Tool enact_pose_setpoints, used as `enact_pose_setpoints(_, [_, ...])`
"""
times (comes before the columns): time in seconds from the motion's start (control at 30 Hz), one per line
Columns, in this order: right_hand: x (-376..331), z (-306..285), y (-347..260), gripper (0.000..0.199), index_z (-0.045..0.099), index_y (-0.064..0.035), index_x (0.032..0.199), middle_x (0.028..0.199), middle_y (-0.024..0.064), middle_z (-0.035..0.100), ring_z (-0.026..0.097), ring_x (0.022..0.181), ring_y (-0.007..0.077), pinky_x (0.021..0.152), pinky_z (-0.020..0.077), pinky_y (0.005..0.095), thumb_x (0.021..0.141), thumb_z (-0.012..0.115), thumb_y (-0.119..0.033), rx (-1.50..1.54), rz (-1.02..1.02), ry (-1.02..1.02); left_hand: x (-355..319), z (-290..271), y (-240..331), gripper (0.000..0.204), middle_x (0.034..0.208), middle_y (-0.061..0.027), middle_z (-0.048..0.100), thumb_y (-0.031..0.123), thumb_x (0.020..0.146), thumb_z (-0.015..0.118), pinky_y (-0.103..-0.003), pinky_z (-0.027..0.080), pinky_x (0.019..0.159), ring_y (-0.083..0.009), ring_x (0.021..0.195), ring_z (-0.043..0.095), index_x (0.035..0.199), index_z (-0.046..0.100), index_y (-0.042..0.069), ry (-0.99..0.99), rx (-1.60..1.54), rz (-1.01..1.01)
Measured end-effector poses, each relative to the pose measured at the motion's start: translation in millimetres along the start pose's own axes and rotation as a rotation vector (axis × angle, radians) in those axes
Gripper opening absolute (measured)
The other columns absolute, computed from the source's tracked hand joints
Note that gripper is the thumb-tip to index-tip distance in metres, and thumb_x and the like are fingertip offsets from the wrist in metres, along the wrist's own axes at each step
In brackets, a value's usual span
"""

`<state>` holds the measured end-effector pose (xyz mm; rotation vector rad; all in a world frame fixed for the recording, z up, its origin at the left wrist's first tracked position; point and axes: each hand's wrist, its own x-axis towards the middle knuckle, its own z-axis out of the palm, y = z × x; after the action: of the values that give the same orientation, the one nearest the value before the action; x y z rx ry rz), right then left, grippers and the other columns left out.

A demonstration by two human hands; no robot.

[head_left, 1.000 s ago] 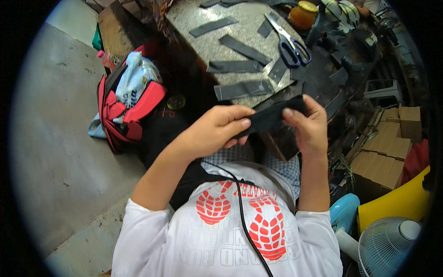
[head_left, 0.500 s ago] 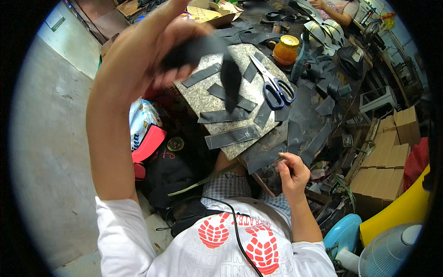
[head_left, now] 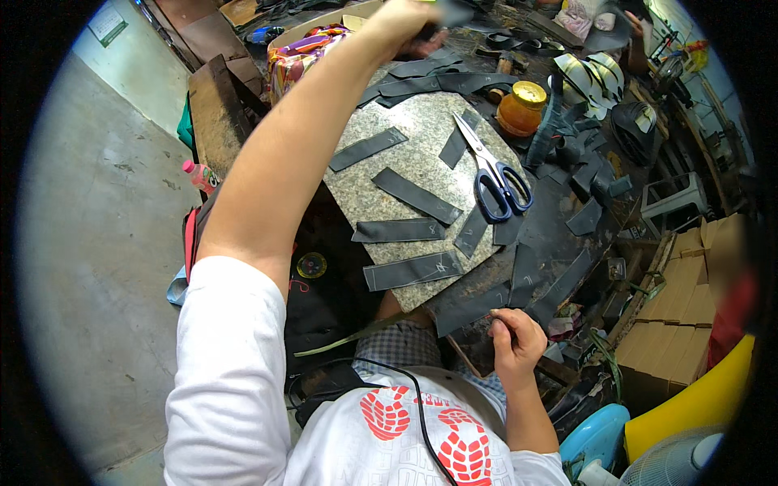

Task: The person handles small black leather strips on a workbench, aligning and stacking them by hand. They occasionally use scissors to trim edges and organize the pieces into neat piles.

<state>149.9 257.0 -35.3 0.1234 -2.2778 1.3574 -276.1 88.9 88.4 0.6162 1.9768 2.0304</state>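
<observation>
The fingers of the left hand [head_left: 403, 26], at the top edge of the view, are blurred and partly cut off; a dark grey blurred thing [head_left: 455, 11] is next to them, but I cannot tell whether they are closed around it. The fingers of the right hand [head_left: 521, 344] are half curled, with the thumb near the forefinger. It is not clear whether they pinch something; the nearest thing is a dark piece [head_left: 472, 308] on the near edge of the tabletop [head_left: 486, 274].

Farther out, several flat dark strips [head_left: 415, 270] with pale marks lie on a speckled stone slab [head_left: 350, 194], mostly apart from each other. The scissors [head_left: 492, 174] lie with slightly parted blades beside an orange jar [head_left: 520, 110]. Longer dark bands [head_left: 466, 82] lie at the far edge of the slab.

I judge that the step in hand is sorting or handling the cut strips, with the left arm reaching far. The next move seems to call for bringing this hand back over the slab without disturbing the strips.
</observation>
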Motion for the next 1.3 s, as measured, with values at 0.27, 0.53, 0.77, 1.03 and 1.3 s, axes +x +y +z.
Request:
enact_pose_setpoints(0.27, [2.7,-3.1,-3.9,0.012,0.066,0.0017,0.093,0.074,0.0122,0.065,0.059,0.058,0.0233,0.055,0.0447,0.0318,0.081,0.067,0.003,-0.032,0.020,-0.050,-66.6,-27.1,-54.6,0.037,0.114,-0.0151,0.069,0.040,0.087,0.071,-0.045,0.055,0.087,-0.0325,0.113,0.064,0.111,0.073,0.013,0.363,1.725,0.020])
enact_pose_setpoints(0.53, [50.1,-9.5,-25.5,0.024,0.068,-0.0035,0.100,0.092,0.0142,0.067,0.065,0.081,0.0323,0.070,0.0539,0.0410,0.077,0.075,-0.003,-0.336,-0.183,-0.189,-102.8,62.9,-66.8,0.042,0.106,-0.0126,0.067,0.051,0.083,0.068,-0.043,0.052,0.091,-0.0302,0.110,0.061,0.095,0.073,0.012,-0.076,1.382,0.214])
enact_pose_setpoints(0.77, [168.4,4.6,13.5,0.031,0.065,-0.0063,0.110,0.105,0.0126,0.064,0.063,0.099,0.0326,0.085,0.0521,0.0418,0.082,0.074,-0.015,-0.693,-0.130,-0.241,-102.5,63.1,-62.0,0.025,0.092,-0.0157,0.072,0.028,0.078,0.068,-0.045,0.055,0.084,-0.0341,0.095,0.069,0.096,0.073,0.011,-0.060,1.424,0.113])
enact_pose_setpoints(1.03, [164.8,-32.6,49.8,0.041,0.064,-0.0050,0.122,0.091,0.0035,0.061,0.056,0.081,0.0103,0.073,0.0488,0.0257,0.081,0.069,0.003,-0.339,0.057,-0.103,-135.9,25.1,-55.4,0.022,0.097,-0.0104,0.071,0.024,0.078,0.070,-0.042,0.055,0.087,-0.0309,0.101,0.065,0.095,0.073,0.011,-0.071,1.476,0.191])
enact_pose_setpoints(1.3, [107.8,-79.7,67.4,0.038,0.064,-0.0026,0.118,0.099,0.0094,0.063,0.061,0.084,0.0181,0.078,0.0496,0.0301,0.081,0.069,0.001,-0.602,0.045,-0.092,-130.9,57.0,-63.3,0.046,0.127,-0.0092,0.059,0.009,0.081,0.069,-0.041,0.050,0.099,-0.0302,0.118,0.055,0.127,0.063,0.015,-0.086,1.324,0.624])
